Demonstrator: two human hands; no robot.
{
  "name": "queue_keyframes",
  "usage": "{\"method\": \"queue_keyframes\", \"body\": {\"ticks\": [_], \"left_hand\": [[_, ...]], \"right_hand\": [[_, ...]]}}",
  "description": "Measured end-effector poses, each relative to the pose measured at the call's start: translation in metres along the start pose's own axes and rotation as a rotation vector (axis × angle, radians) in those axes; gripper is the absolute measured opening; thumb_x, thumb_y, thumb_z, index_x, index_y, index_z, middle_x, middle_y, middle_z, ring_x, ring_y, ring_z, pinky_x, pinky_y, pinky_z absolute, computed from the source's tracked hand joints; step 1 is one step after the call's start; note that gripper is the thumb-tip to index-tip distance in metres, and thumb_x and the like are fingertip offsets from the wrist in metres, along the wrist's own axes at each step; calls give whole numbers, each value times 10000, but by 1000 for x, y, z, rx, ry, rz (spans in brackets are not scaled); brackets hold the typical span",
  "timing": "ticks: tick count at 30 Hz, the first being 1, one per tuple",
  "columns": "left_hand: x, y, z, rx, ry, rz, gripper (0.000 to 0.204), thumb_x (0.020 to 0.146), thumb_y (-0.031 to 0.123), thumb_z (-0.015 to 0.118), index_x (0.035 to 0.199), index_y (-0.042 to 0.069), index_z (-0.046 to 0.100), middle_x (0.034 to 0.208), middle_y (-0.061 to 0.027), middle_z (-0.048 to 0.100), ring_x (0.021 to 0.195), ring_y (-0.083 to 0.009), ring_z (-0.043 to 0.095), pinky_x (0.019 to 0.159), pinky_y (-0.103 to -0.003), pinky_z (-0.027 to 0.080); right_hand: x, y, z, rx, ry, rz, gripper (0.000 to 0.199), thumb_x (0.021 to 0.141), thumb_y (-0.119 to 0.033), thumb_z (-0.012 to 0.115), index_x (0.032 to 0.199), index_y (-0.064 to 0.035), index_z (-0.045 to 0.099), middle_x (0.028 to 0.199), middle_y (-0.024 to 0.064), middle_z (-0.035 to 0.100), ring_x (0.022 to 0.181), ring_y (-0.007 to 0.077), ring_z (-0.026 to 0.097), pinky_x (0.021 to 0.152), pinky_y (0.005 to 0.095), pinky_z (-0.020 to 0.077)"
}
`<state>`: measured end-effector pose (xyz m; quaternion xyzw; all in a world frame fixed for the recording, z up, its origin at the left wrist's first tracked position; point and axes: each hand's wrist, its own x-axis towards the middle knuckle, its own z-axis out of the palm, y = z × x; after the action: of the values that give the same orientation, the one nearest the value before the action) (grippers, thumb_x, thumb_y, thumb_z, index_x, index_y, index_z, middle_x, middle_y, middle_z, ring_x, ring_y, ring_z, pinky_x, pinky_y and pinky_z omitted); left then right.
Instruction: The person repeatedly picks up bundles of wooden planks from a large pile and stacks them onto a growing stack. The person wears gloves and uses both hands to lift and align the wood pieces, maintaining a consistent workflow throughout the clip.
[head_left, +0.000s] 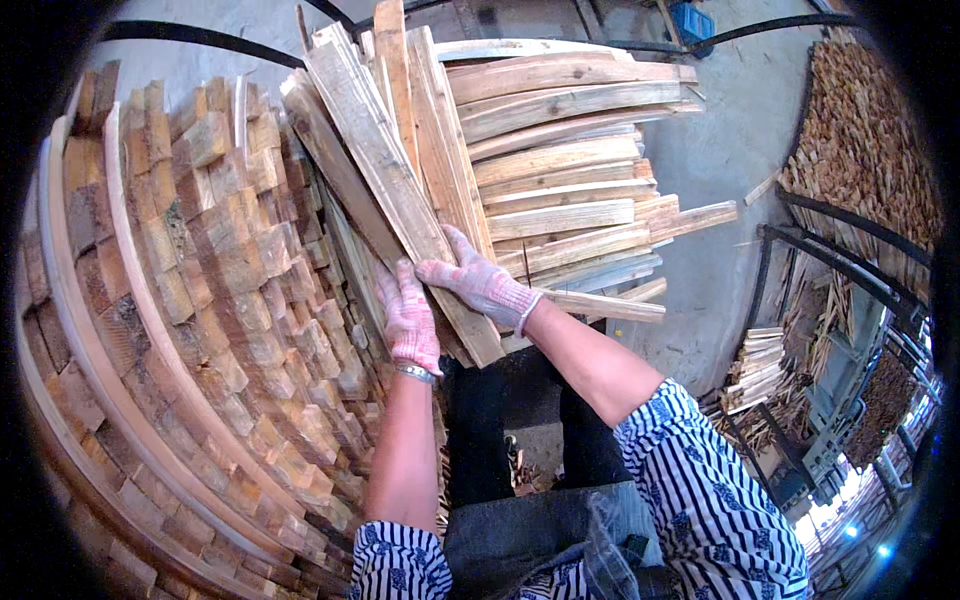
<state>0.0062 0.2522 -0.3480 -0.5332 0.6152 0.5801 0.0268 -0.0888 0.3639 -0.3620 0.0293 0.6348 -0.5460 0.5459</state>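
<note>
A long wooden board (pixel 400 190) lies slantwise in front of me, its near end pointing toward my body. My right hand (pixel 487 287), in a pink-stained white work glove, grips its right edge near that end. On the opposite edge, my left hand (pixel 410 322), gloved alike, holds it with the thumb up against the wood and the other fingers partly hidden. Another board (pixel 345 170) runs along the left side of this one. Just beyond my right hand, more upright-lying boards (pixel 450 150) rest across a pile of crosswise planks (pixel 570 160).
A tall stack of wood pieces (pixel 225 290) fills the left side, with long strips (pixel 165 340) running through it. Grey floor (pixel 735 110) shows at the right, near a blue crate (pixel 692 25). Farther right are metal frames (pixel 850 235) and heaps of wood sticks (pixel 865 130).
</note>
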Motion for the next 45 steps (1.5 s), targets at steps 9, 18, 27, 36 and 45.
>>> {"method": "queue_keyframes", "body": {"ticks": [9, 18, 27, 36, 45], "left_hand": [[-143, 22, -27, -370, -352, -221, 657, 943, 251, 734, 1453, -2, 407, 1323, -96, 593, 1189, -220, 567, 1049, -371, 460], [-331, 110, -44, -582, -363, -680, 724, 890, 391, 779, 1393, -28, 471, 1250, -138, 631, 1113, -260, 634, 980, -427, 521], [-230, 96, -28, -765, -465, -859, 424, 986, 328, 615, 1294, 38, 603, 1232, -138, 679, 1115, -308, 657, 1026, -464, 513], [-320, 108, -23, -641, -346, -465, 486, 918, 337, 751, 1284, 48, 612, 1147, -94, 693, 1068, -220, 662, 928, -409, 559], [-384, 262, -102, -464, -239, 176, 1023, 853, 361, 831, 1538, -66, 202, 1455, -181, 480, 1356, -241, 448, 1147, -348, 364]], "right_hand": [[-181, -31, -15, 186, -135, 147, 912, 945, -563, 646, 1540, 28, 289, 1428, 177, 515, 1312, 225, 488, 1123, 356, 391], [-367, -169, -30, 266, -350, 481, 850, 966, -628, 557, 1516, -7, 372, 1391, 114, 576, 1225, 192, 581, 1069, 356, 459], [-242, -116, -9, 401, -206, 614, 406, 993, -428, 565, 1167, -62, 591, 1033, 138, 685, 894, 259, 689, 814, 450, 591], [-337, -131, -42, 146, -127, 209, 680, 1009, -472, 552, 1488, 4, 466, 1470, 131, 529, 1361, 217, 472, 1168, 349, 337], [-418, -281, 11, 243, -145, -226, 622, 1011, -350, 577, 1493, -2, 396, 1332, 152, 582, 1119, 242, 636, 943, 355, 554]]}}
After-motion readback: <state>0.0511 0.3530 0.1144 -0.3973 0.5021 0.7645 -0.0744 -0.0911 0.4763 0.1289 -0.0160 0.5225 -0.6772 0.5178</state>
